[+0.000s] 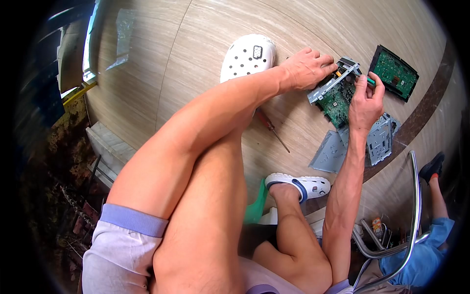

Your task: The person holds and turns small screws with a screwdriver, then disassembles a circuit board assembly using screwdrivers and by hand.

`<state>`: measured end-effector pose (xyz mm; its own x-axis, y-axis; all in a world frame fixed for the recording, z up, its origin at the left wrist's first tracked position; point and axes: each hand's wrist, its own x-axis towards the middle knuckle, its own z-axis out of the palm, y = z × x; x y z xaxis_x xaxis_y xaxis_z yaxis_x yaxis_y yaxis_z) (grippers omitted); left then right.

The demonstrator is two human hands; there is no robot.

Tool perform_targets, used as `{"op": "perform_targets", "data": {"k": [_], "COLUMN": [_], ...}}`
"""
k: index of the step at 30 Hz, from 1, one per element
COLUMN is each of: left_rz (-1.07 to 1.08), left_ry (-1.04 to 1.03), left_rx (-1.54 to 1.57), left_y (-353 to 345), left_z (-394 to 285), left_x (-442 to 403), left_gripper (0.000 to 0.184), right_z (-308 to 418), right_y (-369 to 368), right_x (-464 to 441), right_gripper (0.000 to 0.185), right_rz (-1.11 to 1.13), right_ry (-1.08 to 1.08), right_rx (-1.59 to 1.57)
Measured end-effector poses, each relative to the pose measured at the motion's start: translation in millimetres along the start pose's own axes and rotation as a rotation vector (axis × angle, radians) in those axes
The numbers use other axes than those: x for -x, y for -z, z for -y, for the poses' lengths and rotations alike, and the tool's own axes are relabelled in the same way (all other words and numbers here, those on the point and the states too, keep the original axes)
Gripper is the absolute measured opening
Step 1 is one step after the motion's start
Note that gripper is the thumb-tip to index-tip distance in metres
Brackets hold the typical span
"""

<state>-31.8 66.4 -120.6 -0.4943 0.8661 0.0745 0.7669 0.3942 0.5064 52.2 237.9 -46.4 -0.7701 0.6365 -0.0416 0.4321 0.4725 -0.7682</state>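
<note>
1. On the pale floor (pixel 205 54), ahead of the seated person, lies the metal frame (pixel 323 91) with a green circuit board (pixel 335 105) along its near side.
2. The left hand (pixel 308 69) reaches in from the left, its fingers bent over the far left side of the frame; whether they grip it or only rest there, I cannot tell.
3. The right hand (pixel 366 102) is at the other end of the frame, thumb and fingers drawn narrow around a small green piece (pixel 371 82). What that piece belongs to is hidden by the hand.
4. Between the two hands, a small orange part (pixel 338 74) shows inside the frame.
5. Beyond the right hand, a black-edged panel (pixel 394 73) lies apart, its green board facing up.
6. Under and beside the right wrist are two grey metal plates, a ridged plate (pixel 329 151) and a plate with cutouts (pixel 383 139).
7. A screwdriver (pixel 272 129) with a red handle lies nearer the person, by the left leg.
8. White clogs are on both feet, the left clog (pixel 248 56) beside the left forearm, the right clog (pixel 313 186) nearer the plates.
</note>
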Motion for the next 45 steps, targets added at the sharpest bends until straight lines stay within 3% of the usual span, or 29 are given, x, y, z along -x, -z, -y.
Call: {"op": "perform_targets", "data": {"k": [11,23,45], "left_rz": [-0.012,-0.037,-0.092], "left_ry": [-0.006,-0.035,-0.092], "left_rx": [-0.014,-0.071,-0.167], "left_y": [-1,-3,-3], "left_z": [0,2,1], "left_x": [0,2,6], "left_gripper": [0.056,0.053,0.047], "right_z": [17,1,2], "right_y": [2,-6,-11], "right_x": [-5,-1,4], "right_gripper": [0.028,0.024,0.029], "right_rz": [0.026,-0.001,-0.018], "right_ry": [0.104,-0.002,-0.017], "right_rx": [0.221,-0.114,-0.039]}}
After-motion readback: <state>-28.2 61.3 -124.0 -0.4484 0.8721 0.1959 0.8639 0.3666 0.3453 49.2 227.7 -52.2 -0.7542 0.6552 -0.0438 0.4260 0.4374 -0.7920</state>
